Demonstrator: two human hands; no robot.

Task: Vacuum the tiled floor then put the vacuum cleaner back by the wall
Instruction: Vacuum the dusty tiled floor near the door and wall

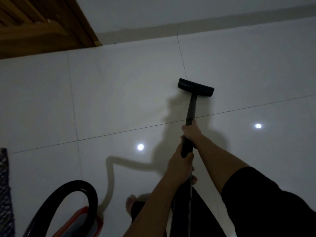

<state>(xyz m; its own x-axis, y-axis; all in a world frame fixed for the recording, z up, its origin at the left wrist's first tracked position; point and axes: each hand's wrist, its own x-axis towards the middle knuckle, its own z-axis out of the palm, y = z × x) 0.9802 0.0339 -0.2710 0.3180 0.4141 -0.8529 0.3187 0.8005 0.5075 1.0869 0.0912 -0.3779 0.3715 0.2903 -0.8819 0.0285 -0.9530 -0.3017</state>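
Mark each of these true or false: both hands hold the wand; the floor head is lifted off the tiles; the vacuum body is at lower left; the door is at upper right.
1. Both hands hold the wand. True: right hand ahead, left hand behind.
2. The floor head is lifted off the tiles. False: it looks to rest on the floor.
3. The vacuum body is at lower left. True.
4. The door is at upper right. False: upper left.
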